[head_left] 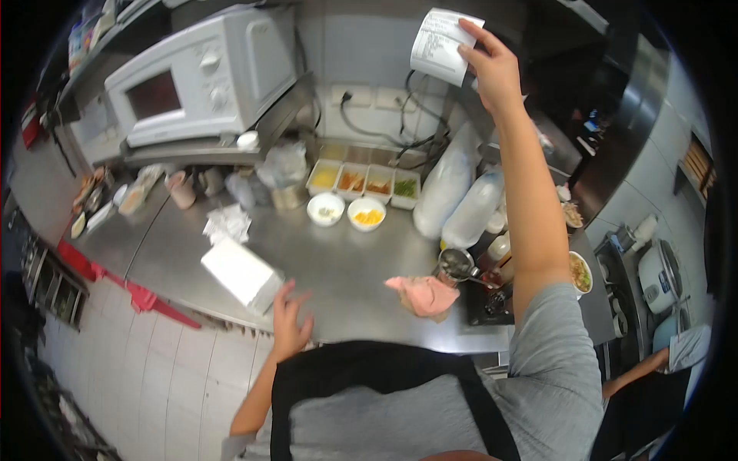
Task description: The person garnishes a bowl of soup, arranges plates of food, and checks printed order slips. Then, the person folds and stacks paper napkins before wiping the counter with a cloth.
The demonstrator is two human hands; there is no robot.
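Note:
High in front of me, my right hand (494,71) pinches a printed paper receipt (444,48) between thumb and fingers, near the wall. My left hand (290,323) is over the front edge of the steel counter, fingers apart and somewhat blurred. It is nearest to a white box-shaped item (242,270); I cannot tell whether the fingertips touch its right end. Crumpled white papers (227,223) lie just behind that item. To the right on the counter is a pink cloth (428,295), beside a small metal pot (455,265).
Two white bowls (325,208) stand before a row of ingredient trays (352,180). A white microwave (204,73) sits on a raised shelf at left. Large plastic bottles (473,209) stand right of centre. A bowl of food (580,273) and another person's arm (636,371) are at right.

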